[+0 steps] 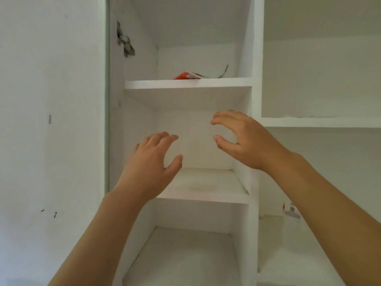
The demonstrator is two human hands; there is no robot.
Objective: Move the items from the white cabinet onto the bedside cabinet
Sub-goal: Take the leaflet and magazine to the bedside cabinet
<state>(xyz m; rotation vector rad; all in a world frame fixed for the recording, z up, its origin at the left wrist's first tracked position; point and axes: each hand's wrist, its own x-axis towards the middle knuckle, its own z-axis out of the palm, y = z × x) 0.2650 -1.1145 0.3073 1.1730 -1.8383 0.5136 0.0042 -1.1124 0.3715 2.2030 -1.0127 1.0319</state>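
So we're standing right in front of the tall white painted cabinet [256, 58], looking up into its narrow column of open shelves. Both our arms are raised in front of the middle compartment. Our left hand [151, 162] is up with the fingers spread loosely and the thumb out to the side, nothing in it. Our right hand [241, 139] sits a bit higher and closer to the right wall of the compartment, fingers gently curved over the thumb like a loose claw, but there's a clear gap between them and it's holding nothing either. The two hands are apart, not touching each other or the shelf.

The thing left to grab is up on the shelf above: a flat orange-red and white packet [186, 75] lying near the front edge, with a thin dark curled strip [223, 72] just to the right of it. Lower right, in the wider section, there's a small white and red box [290, 210], too blurry to read. A patch of chipped paint [124, 41] shows on the upper left inner wall.
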